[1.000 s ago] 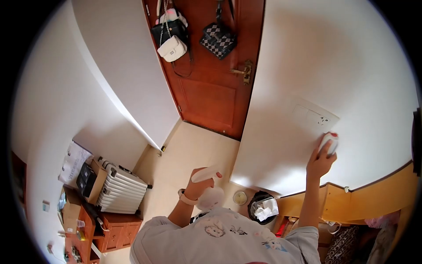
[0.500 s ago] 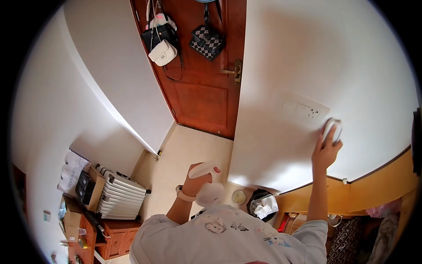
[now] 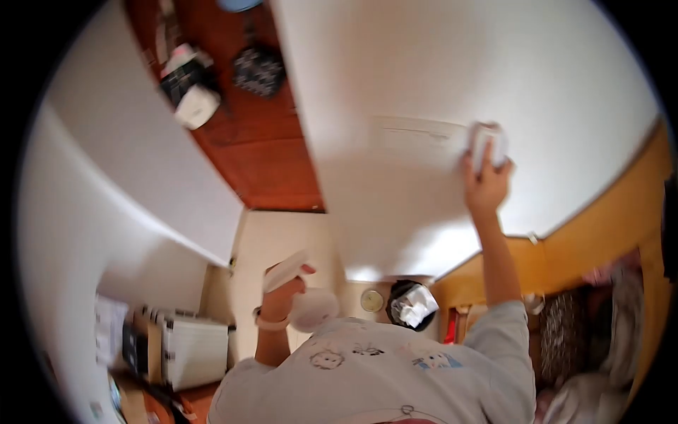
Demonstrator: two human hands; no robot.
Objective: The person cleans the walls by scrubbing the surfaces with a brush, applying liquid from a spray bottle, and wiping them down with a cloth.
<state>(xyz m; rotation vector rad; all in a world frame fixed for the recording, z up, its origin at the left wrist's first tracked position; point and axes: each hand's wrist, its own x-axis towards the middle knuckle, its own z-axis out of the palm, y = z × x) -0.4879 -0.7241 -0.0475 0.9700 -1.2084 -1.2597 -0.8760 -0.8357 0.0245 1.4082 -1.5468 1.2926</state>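
My right hand (image 3: 487, 189) grips a white, rounded block like a sponge or brush (image 3: 489, 141) and presses it against the white wall (image 3: 395, 201). The block sits just right of a wide socket panel (image 3: 417, 134); motion blur hides its exact kind. Lower down, in front of my chest, my left hand (image 3: 284, 298) is wrapped around the neck of a white spray bottle (image 3: 315, 309). The bottle has a white trigger head and a pale round body, and is held away from the wall.
Bags (image 3: 198, 106) hang on a red-brown door (image 3: 275, 169) at upper left. A black-lined bin (image 3: 413, 307) with white paper and a small round container (image 3: 371, 301) stand by the wall. A silver suitcase (image 3: 194, 350) is at lower left, open shelves (image 3: 565, 339) at lower right.
The view has turned, so the door and bags shift left. My right hand has moved the white block up the wall beside the socket panel. My left hand still holds the spray bottle.
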